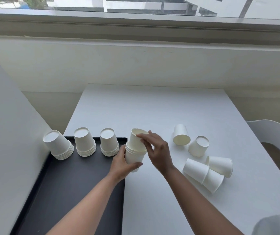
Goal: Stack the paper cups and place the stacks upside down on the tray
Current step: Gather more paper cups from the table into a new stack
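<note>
Three stacks of white paper cups stand upside down along the far edge of the black tray point(64, 184): a left stack point(57, 145), a middle stack point(84, 141) and a right stack point(109, 141). My left hand point(121, 164) grips an upright stack of cups point(134, 157) at the tray's right edge. My right hand point(154, 150) pinches the rim of a single cup point(136, 139) that sits partly inside that stack's top. Several loose cups lie on the white table to the right, among them one on its side point(181, 135), one upside down point(199, 146) and a cluster point(208, 173).
The white table point(152, 107) reaches toward a wall under a window. A white chair point(275, 131) stands at the table's right side. A grey wall panel borders the tray on the left.
</note>
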Demonstrator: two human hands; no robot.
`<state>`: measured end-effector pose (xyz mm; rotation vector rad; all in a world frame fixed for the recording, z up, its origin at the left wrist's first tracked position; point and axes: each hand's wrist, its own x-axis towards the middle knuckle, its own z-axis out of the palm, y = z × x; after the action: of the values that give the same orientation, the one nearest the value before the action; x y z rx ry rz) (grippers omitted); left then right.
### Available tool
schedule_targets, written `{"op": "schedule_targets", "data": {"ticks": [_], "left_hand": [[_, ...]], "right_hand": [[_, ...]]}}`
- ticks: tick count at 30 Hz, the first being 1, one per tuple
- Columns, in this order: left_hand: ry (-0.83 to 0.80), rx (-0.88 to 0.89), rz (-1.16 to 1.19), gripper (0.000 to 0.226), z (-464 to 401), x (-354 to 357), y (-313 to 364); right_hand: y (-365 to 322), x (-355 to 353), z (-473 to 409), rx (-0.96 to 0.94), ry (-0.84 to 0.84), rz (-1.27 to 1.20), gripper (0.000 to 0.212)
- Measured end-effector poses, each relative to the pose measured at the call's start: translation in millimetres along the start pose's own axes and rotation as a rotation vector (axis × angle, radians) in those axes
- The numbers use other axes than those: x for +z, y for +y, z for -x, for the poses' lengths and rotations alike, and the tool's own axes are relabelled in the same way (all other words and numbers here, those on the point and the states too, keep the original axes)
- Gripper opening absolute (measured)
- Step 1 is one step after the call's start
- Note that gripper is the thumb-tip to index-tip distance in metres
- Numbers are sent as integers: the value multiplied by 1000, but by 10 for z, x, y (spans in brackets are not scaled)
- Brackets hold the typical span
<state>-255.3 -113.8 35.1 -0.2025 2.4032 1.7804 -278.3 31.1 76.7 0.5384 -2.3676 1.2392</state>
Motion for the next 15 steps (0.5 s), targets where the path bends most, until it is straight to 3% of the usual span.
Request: {"op": "schedule_targets", "data": {"ticks": [10, 15], "left_hand": [[-8, 26, -20, 60, 18, 222, 70], [9, 19, -42, 61, -19, 258, 68]], "right_hand": [[122, -150, 319, -33, -137, 36, 27], [320, -319, 173, -40, -12, 134, 25]]}}
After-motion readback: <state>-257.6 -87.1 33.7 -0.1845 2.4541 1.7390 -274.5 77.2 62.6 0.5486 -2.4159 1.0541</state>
